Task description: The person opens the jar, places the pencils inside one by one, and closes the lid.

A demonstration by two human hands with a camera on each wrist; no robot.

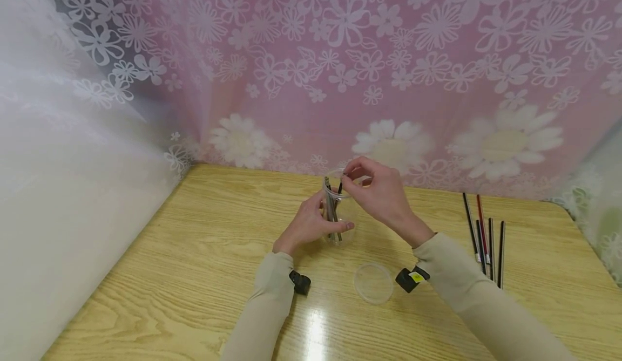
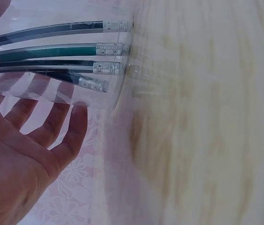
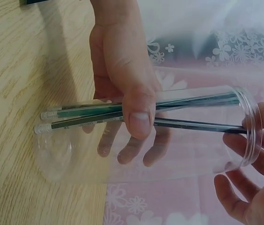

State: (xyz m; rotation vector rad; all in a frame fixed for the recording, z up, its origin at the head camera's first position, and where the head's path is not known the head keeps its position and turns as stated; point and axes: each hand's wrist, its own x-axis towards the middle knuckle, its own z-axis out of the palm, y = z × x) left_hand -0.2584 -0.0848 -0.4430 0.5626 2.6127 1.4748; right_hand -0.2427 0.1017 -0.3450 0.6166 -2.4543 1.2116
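Observation:
A tall clear plastic jar (image 1: pixel 346 210) stands upright on the wooden table. My left hand (image 1: pixel 308 222) grips its side, the thumb across the front and the fingers behind. Several dark and green pencils (image 2: pixel 71 49) lean inside, their metal ferrules and eraser ends at the jar's bottom. At the jar's mouth is my right hand (image 1: pixel 381 191), whose thumb and index finger pinch the top end of a dark pencil (image 3: pixel 202 125) inside the jar. The right palm is hidden in the head view.
A round clear lid (image 1: pixel 373 284) lies on the table (image 1: pixel 194 274) in front of the jar. Several more pencils (image 1: pixel 502 253), one of them red (image 1: pixel 482 226), are spread at the right. Behind the table hangs a pink flowered curtain (image 1: pixel 311 102).

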